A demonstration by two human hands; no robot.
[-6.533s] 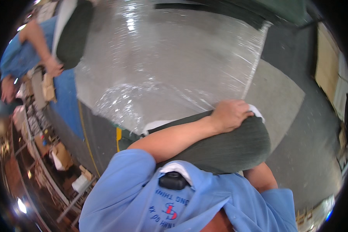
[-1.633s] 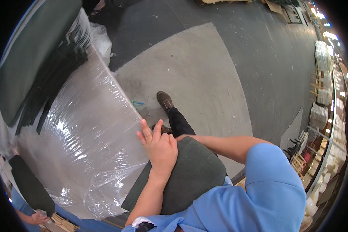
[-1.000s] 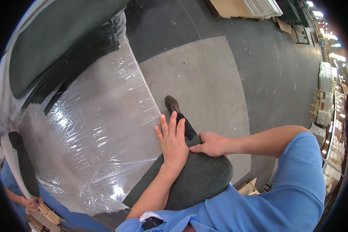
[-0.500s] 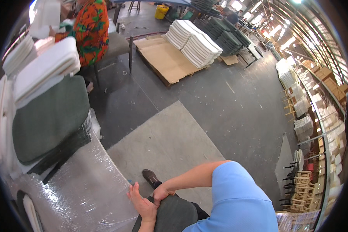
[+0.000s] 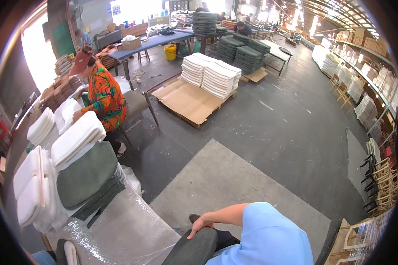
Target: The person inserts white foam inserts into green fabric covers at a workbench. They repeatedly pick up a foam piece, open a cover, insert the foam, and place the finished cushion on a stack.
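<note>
While the right hand (image 5: 201,225) has the cushion (image 5: 192,249) by its rounded far end, the fingers are clamped on that edge, one of them pressing the dark green face, the rest partly hidden. And the left hand? Out of view, so no telling how its fingers stand. The cushion sits low in front of the person, between the blue shirt (image 5: 269,247) and the edge of the counter (image 5: 141,214); whether it touches the counter, can't tell from here. It should be a light one, this, probably foam under woven cloth: soft at the surface, yet firm enough to hold its shape. Cloth like that ought to give good grip, and nothing about it looks fragile. That curved edge is the place to hold, pinched well in, with a second hand opposite to stop any swing. The film (image 5: 106,240), though, shines slick: cloth could slide on it.
</note>
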